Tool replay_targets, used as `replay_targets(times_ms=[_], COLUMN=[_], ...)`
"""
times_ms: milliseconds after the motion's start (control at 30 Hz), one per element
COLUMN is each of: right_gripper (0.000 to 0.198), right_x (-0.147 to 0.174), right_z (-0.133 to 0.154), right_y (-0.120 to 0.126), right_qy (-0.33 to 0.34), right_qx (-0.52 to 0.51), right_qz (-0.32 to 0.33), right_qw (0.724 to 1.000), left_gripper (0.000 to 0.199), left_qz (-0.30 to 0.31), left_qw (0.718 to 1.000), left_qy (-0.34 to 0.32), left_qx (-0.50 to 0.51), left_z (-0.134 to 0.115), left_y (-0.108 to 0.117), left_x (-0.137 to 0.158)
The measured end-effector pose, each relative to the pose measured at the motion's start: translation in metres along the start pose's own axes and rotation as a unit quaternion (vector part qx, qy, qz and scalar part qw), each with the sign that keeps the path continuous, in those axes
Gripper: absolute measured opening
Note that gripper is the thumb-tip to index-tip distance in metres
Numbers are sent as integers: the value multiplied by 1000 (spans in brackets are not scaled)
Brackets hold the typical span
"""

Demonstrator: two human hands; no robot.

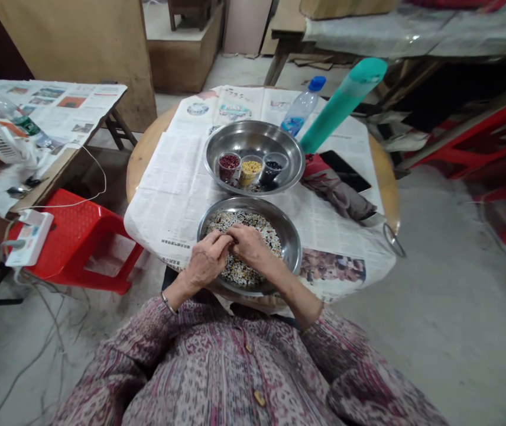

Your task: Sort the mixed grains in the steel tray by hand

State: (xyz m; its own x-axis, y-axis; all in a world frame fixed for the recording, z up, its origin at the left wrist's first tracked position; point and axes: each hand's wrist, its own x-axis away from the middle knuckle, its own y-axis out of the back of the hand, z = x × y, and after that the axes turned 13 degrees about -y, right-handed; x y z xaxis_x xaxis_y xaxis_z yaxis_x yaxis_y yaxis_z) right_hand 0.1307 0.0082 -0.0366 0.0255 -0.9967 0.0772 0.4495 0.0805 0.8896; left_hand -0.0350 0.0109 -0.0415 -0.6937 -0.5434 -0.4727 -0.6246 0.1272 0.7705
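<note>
Both hands meet over the nearer steel bowl (296, 251), which holds a mix of white, yellow and dark grains and beans (264, 231). My left hand (211, 254) has its fingers curled and pressed together, touching the other hand's fingertips. My right hand (250, 245) is closed in a pinch; whatever lies between the fingers is hidden. Just beyond stands a larger steel bowl (253, 130). In it are three clear cups: one of red beans (229, 163), one of yellow kernels (250, 168) and one of black beans (273, 167).
Newspaper (168, 171) covers the round table. Behind the bowls are a blue-capped bottle (301, 106) and a tall green cylinder (346, 103). A folded umbrella (339, 189) and a dark tablet-like slab (346, 168) lie at right. A red stool (84, 236) bears a power strip (31, 236).
</note>
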Motion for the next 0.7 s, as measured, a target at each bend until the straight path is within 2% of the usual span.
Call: replay_targets(times_ms=[100,200,333,433,567,700], right_gripper=[21,20,22,22,20,14], right_x=[4,23,57,69,57,34], right_z=[-1,-7,-14,-18,-28,-31], right_y=[5,13,17,13,10,8], right_qy=[5,20,80,104,30,-42], right_qx=[-42,-67,-40,-8,31,26], right_qz=[33,41,58,55,-33,-107], right_qw=[999,997,994,993,999,993], left_gripper=[34,44,48,49,48,46], left_qz=[-32,-34,-17,-16,-21,-35], left_qw=[999,999,1000,1000,1000,999], left_qy=[-3,-3,1,6,5,-3], left_qx=[29,30,20,17,21,31], left_z=[2,5,6,6,4,4], left_y=[1,0,-3,-4,-3,-1], left_x=[2,3,4,4,4,3])
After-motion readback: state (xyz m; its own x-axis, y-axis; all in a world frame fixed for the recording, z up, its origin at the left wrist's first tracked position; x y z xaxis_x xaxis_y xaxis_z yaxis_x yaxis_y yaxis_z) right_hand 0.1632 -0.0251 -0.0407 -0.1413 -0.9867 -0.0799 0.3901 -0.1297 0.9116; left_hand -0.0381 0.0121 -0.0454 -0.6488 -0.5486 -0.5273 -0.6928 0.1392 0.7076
